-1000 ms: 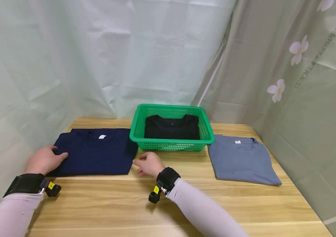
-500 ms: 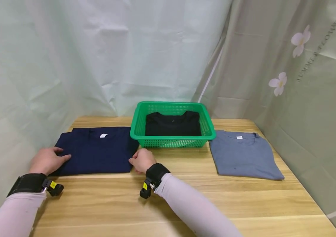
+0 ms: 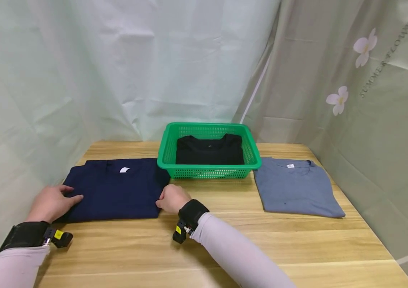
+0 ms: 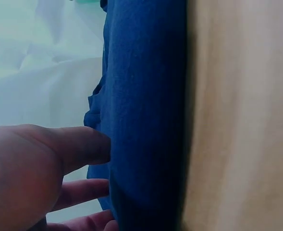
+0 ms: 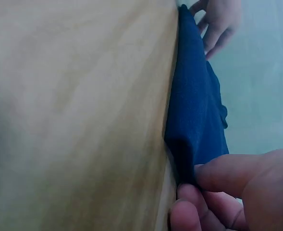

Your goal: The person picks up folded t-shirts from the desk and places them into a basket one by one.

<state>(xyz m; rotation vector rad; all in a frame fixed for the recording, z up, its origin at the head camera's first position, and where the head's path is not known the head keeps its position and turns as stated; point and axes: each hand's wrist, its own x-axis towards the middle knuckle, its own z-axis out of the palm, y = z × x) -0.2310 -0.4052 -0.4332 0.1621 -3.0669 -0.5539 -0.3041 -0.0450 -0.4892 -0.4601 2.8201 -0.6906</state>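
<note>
A folded navy T-shirt (image 3: 117,192) with a white neck label lies on the table at the left. On its left end rests my left hand (image 3: 50,203), thumb and index finger spread; in the left wrist view the thumb (image 4: 86,147) and fingers touch the blue fabric. At the near right corner, my right hand (image 3: 174,199) pinches the shirt's edge. The right wrist view shows that thumb (image 5: 227,172) on top of the fabric (image 5: 189,110), with curled fingers below.
A green plastic basket (image 3: 211,173) stands at the back middle, holding a folded black T-shirt (image 3: 209,151). To its right lies a folded grey-blue T-shirt (image 3: 295,190). Pale curtains (image 3: 189,60) hang behind and on both sides of the wooden table (image 3: 146,256).
My right hand has moved left onto the navy T-shirt's corner and closed its fingers on it. Since half a second ago, the shirt and both hands have shifted slightly toward me.
</note>
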